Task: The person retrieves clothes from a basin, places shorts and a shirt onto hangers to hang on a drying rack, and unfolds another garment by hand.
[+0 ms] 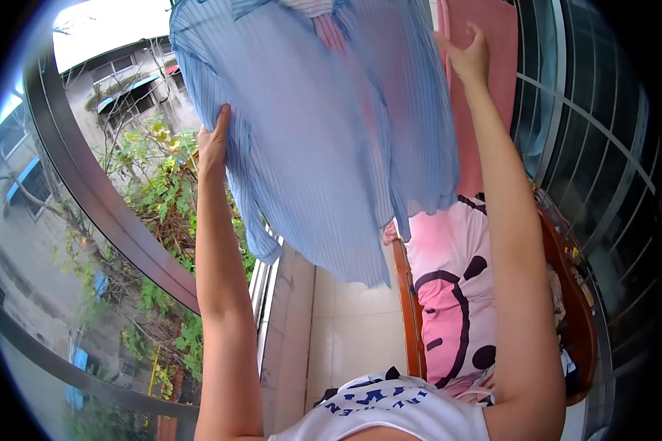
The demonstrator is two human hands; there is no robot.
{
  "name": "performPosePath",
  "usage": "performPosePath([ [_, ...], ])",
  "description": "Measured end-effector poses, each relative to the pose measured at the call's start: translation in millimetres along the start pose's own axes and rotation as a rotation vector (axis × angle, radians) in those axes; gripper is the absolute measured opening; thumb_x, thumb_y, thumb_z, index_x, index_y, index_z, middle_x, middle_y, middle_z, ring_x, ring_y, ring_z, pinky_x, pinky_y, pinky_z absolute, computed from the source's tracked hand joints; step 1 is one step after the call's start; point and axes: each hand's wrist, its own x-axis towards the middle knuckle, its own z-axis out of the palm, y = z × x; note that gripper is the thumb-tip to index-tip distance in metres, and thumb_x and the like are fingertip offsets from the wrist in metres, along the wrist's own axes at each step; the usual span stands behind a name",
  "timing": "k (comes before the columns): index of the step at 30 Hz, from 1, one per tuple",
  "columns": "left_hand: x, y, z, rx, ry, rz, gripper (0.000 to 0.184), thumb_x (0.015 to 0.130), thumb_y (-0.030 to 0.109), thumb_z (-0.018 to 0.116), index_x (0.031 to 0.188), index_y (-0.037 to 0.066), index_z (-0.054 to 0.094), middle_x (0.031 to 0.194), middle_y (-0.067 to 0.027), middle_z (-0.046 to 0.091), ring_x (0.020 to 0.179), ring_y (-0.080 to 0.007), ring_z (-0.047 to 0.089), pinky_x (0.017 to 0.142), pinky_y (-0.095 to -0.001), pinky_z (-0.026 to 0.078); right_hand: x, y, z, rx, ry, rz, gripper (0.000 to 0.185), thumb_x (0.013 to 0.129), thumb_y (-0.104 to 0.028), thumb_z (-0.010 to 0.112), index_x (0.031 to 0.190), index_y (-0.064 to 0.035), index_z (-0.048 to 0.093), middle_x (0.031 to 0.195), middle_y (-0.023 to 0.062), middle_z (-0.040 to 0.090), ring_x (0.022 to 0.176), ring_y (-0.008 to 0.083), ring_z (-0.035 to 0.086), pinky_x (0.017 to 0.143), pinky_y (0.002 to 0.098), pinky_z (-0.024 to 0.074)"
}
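A sheer blue striped shirt (301, 147) hangs in front of me, its top cut off by the upper edge of the view. At its left side, my left hand (213, 140) is closed on the sleeve, the thumb in front and the other fingers hidden behind the fabric. My right hand (472, 60) is raised by the shirt's right edge, fingers apart and holding nothing. Just behind that hand hangs a plain pink cloth (485, 117).
Below on the right, a pink and white cartoon-print cushion (449, 294) lies on a brown wooden seat (410, 316). An open window frame (110, 206) stands at left, with plants and a building outside. A metal grille (588, 110) lines the right. The floor (353, 331) is tiled.
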Motion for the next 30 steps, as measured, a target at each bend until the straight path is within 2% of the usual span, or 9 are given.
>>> performPosePath([
  [3, 9, -27, -1, -0.059, -0.116, 0.001, 0.067, 0.078, 0.041, 0.065, 0.122, -0.006, 0.045, 0.116, -0.0158, 0.054, 0.1, -0.0227, 0.054, 0.085, -0.0324, 0.044, -15, 76, 26, 0.165, -0.207, 0.547, 0.107, 0.06, -0.054, 0.075, 0.134, 0.0048, 0.025, 0.135, 0.0234, 0.032, 0.128, 0.0312, 0.031, 0.102, 0.0373, 0.0301],
  [8, -7, -9, 11, -0.111, -0.012, -0.037, 0.054, 0.083, 0.03, 0.06, 0.119, -0.008, 0.046, 0.114, -0.0142, 0.055, 0.101, -0.0218, 0.055, 0.083, -0.0331, 0.044, -59, 27, -14, 0.569, -0.704, 0.685, 0.1, 0.063, -0.053, 0.073, 0.129, 0.0095, 0.032, 0.124, 0.0233, 0.046, 0.113, 0.0299, 0.048, 0.094, 0.0353, 0.0395],
  [13, 0, -33, 19, -0.152, -0.235, 0.136, 0.044, 0.08, 0.027, 0.065, 0.107, -0.005, 0.054, 0.093, -0.0097, 0.062, 0.077, -0.0176, 0.059, 0.072, -0.0275, 0.046, -75, 0, -24, 0.591, -0.755, 0.645, 0.07, 0.067, -0.043, 0.074, 0.116, 0.0033, 0.052, 0.099, 0.0128, 0.062, 0.09, 0.0199, 0.06, 0.08, 0.031, 0.0469],
  [15, -9, -17, 17, -0.116, -0.055, 0.106, 0.045, 0.078, 0.027, 0.067, 0.108, -0.005, 0.054, 0.094, -0.0098, 0.062, 0.077, -0.0174, 0.059, 0.071, -0.0275, 0.047, -75, -10, -27, 0.358, -0.746, 0.321, 0.066, 0.068, -0.04, 0.074, 0.113, 0.0023, 0.054, 0.098, 0.01, 0.062, 0.089, 0.0185, 0.059, 0.08, 0.0303, 0.0464],
  [16, -18, -4, 17, -0.078, 0.118, 0.079, 0.047, 0.077, 0.028, 0.069, 0.108, -0.004, 0.053, 0.094, -0.0099, 0.062, 0.078, -0.0172, 0.059, 0.071, -0.0275, 0.047, -73, -9, -28, 0.356, -0.752, 0.324, 0.066, 0.068, -0.04, 0.074, 0.113, 0.0023, 0.054, 0.098, 0.01, 0.062, 0.089, 0.0185, 0.059, 0.08, 0.0303, 0.0464],
  [18, -29, -7, 15, -0.006, -0.129, 0.099, 0.048, 0.075, 0.027, 0.071, 0.108, -0.002, 0.054, 0.094, -0.011, 0.062, 0.078, -0.0166, 0.06, 0.07, -0.0266, 0.048, -75, -2, -32, 0.444, -0.801, 0.57, 0.059, 0.066, -0.037, 0.077, 0.106, 0.0024, 0.058, 0.096, 0.0094, 0.062, 0.086, 0.017, 0.059, 0.078, 0.0305, 0.047],
  [19, -30, -15, 12, -0.014, -0.138, 0.105, 0.046, 0.076, 0.025, 0.07, 0.108, -0.003, 0.053, 0.094, -0.0112, 0.062, 0.08, -0.0171, 0.06, 0.071, -0.0269, 0.049, -93, 7, -27, 0.506, -0.83, 0.299, 0.051, 0.065, -0.033, 0.078, 0.098, 0.0025, 0.061, 0.092, 0.0094, 0.063, 0.082, 0.0158, 0.06, 0.074, 0.0312, 0.0483],
  [28, -51, -17, -12, -0.371, -0.196, -0.016, 0.063, 0.08, 0.033, 0.064, 0.124, -0.004, 0.038, 0.118, -0.0169, 0.052, 0.098, -0.0228, 0.057, 0.084, -0.0316, 0.048, -112, -8, -71, 0.541, -0.8, 0.44, 0.064, 0.069, -0.026, 0.076, 0.117, 0.0057, 0.049, 0.108, 0.011, 0.058, 0.099, 0.0199, 0.056, 0.089, 0.03, 0.0423],
  [30, -47, -36, -29, -0.365, -0.179, -0.286, 0.064, 0.084, 0.037, 0.059, 0.126, -0.004, 0.035, 0.122, -0.0165, 0.048, 0.106, -0.0233, 0.052, 0.088, -0.0333, 0.045, -112, 9, -76, 0.654, -0.981, 0.63, 0.073, 0.069, -0.03, 0.075, 0.124, 0.0049, 0.042, 0.121, 0.0153, 0.05, 0.111, 0.0252, 0.048, 0.098, 0.0361, 0.0342],
])
